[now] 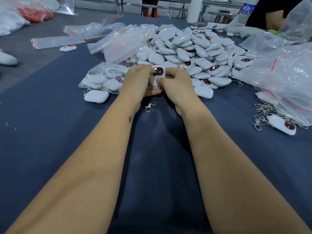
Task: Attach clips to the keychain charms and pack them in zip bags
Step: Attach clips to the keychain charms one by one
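Note:
A white keychain charm (156,74) with a dark, red-rimmed window stands upright between both hands. My left hand (137,81) grips its left side. My right hand (175,83) pinches its lower right corner, where a bit of metal ring shows. A loose silver clip (150,106) lies on the blue cloth just below the hands. Behind the hands rises a large heap of white charms (194,51). A zip bag filled with charms (104,77) lies to the left of the hands.
Empty zip bags with red strips (55,41) lie at the back left, and more clear bags (287,76) pile up at the right. Loose clips (263,114) and a charm (283,124) lie at the right. Another person's arm (274,21) is at the far right.

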Tool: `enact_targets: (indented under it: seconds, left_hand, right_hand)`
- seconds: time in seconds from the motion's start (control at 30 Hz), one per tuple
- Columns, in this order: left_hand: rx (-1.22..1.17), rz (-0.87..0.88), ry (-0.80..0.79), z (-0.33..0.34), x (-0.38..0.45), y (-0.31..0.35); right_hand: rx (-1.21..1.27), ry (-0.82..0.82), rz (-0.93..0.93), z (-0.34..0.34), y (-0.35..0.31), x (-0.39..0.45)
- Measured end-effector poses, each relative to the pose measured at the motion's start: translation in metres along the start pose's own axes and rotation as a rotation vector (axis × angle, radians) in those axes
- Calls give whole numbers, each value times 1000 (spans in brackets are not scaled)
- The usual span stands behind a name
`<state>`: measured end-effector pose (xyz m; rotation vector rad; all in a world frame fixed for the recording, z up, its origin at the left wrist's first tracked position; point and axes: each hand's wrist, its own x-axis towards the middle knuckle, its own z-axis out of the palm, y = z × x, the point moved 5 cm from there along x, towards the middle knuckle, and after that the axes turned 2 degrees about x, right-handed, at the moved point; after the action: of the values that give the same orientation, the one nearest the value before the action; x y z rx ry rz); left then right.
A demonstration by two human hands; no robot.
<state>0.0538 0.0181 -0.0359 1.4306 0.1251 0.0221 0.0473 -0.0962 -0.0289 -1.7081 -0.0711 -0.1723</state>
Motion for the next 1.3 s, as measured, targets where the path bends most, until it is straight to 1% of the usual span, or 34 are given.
enact_targets:
  seconds: [0.13,0.23,0.37,0.7,0.9,1.1,1.3]
  left_hand:
    - [9,64,-19,1,-3,1]
    - [10,85,-25,1,-3,0]
    - [46,98,-21,2,-2,0]
    - [30,77,-29,4,-3,1]
    - [60,105,-25,4,-3,1]
    - [140,174,-2,3,-5,4]
    - [163,203,0,4,-8,7]
  right_hand:
    - [80,-5,29,3,-3,-1]
    - [144,31,53,1,-2,0]
    - [103,54,51,1,-1,0]
    - [43,66,31,0,0,-1]
    - [103,68,56,2,-2,-1]
    - [87,77,60,2,-1,1]
    - [158,81,70,2,0,1]
